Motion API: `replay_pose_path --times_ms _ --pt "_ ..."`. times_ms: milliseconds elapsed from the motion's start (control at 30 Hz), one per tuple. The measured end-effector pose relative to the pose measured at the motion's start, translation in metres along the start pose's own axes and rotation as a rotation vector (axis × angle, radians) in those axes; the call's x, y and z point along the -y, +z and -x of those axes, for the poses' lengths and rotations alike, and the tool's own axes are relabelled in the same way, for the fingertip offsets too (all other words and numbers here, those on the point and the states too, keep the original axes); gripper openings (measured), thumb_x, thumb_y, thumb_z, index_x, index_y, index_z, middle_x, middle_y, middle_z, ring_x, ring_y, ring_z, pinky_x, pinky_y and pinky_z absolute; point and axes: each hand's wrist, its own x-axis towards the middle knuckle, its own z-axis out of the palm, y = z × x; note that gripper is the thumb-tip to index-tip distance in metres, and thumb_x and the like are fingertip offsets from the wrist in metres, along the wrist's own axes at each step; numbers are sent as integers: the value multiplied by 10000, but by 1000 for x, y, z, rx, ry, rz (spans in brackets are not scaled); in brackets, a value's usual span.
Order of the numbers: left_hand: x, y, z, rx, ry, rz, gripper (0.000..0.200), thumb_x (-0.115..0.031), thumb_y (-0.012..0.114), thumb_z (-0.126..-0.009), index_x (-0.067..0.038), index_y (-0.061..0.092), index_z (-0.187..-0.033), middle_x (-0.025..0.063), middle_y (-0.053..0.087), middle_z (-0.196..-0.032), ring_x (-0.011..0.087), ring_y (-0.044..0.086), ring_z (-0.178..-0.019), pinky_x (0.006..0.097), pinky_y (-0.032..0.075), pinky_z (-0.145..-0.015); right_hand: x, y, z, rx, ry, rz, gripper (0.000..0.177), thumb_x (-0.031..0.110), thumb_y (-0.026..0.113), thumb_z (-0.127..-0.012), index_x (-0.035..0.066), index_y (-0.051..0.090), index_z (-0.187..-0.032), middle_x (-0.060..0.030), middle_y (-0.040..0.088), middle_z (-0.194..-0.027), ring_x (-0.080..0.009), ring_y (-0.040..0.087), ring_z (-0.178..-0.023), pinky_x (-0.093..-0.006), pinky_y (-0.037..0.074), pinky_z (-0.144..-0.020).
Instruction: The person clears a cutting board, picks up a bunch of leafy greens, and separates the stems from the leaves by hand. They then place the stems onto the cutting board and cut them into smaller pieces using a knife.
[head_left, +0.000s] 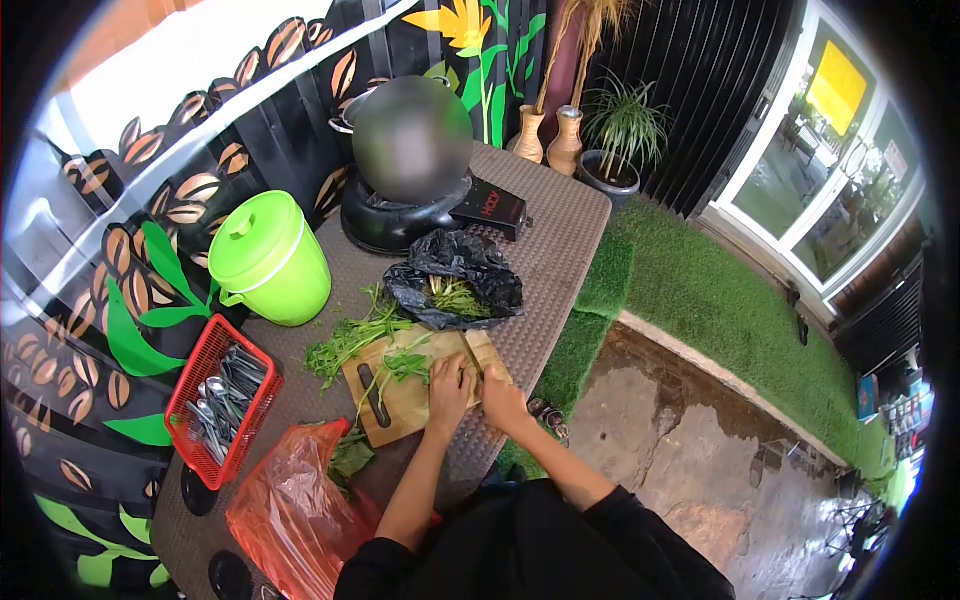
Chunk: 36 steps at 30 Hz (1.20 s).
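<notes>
A wooden cutting board (403,424) with a dark handle slot lies on the table, with leafy green herbs (405,362) spread over its left part. My left hand (450,392) presses down on the board with bent fingers, holding the stems, which it mostly hides. Close beside it, my right hand (502,400) is closed around a knife (470,350); the handle is hidden in the fist and the narrow blade points away across the board. More loose herbs (345,345) spill off the board's far left corner. Just beyond the board, an open black plastic bag (450,262) holds green stems.
A red basket of cutlery (268,388) and a lidded green bucket (285,285) stand at the left. A red plastic bag (300,500) lies near me. A black stove (375,222) carries a blurred pot (412,140). The brown table's (560,240) right edge borders grass.
</notes>
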Motion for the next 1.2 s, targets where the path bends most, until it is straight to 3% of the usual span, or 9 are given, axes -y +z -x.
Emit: replay_pose_path --times_ms 100,200,400,433,533,667,967,1033,1200 --pt "2 4 2 26 -116 40 296 -22 592 -813 13 491 -1090 132 593 -902 313 534 -958 408 420 -859 -6 -10 -4 -11 -72 31 232 108 499 -837 14 393 -1020 -238 652 -792 -374 670 -745 -446 543 -597" --pt "0 -1 1 54 -109 81 366 -49 557 -851 1 395 -1175 185 544 -1025 376 505 -992 443 408 -869 0 -5 17 -36 8 30 245 116 510 -833 13 396 -1024 -231 653 -773 -368 671 -728 -443 543 -592" --pt "-1 3 3 35 -133 94 336 10 569 -837 3 391 -1122 172 536 -961 329 540 -935 418 432 -813 3 2 -8 -9 0 23 316 144 512 -843 -15 401 -1092 -233 654 -789 -375 667 -770 -456 539 -647" --pt "0 5 3 31 -153 96 321 12 568 -837 3 390 -1104 175 525 -953 331 540 -929 414 436 -802 -2 -1 -12 -52 -26 -35 271 213 478 -894 2 408 -1050 -244 643 -785 -410 652 -729 -485 531 -621" --pt "3 5 3 30 -167 124 280 2 561 -839 6 398 -1066 191 516 -954 352 528 -926 427 428 -791 -5 -4 -1 -73 -72 -65 291 195 479 -882 -12 404 -1072 -249 642 -782 -413 652 -724 -493 528 -625" --pt "1 4 2 -2 -152 170 230 3 556 -835 1 400 -1003 191 514 -929 372 519 -902 443 415 -779 9 6 18 -17 54 -1 286 143 467 -855 -4 406 -1093 -284 629 -769 -412 655 -764 -492 529 -644" --pt "-5 -1 0 -17 -162 211 205 -5 560 -833 -10 394 -953 173 503 -889 365 521 -857 439 416 -748 13 -4 18 -51 -27 -26 263 178 444 -887 0 418 -1079 -269 638 -794 -433 647 -764 -485 529 -652" --pt "-3 0 0 -6 -177 199 206 -7 564 -831 -11 391 -943 171 495 -875 364 515 -847 440 413 -742 20 5 18 7 102 -20 278 188 447 -889 -6 413 -1085 -266 639 -803 -440 644 -766 -494 527 -655" --pt "3 4 2 22 -192 207 218 -10 576 -824 -10 384 -927 162 467 -827 361 496 -819 445 402 -728 4 7 -4 -21 1 12 241 163 473 -872 21 392 -1049 -231 656 -850 -369 670 -778 -452 547 -650"
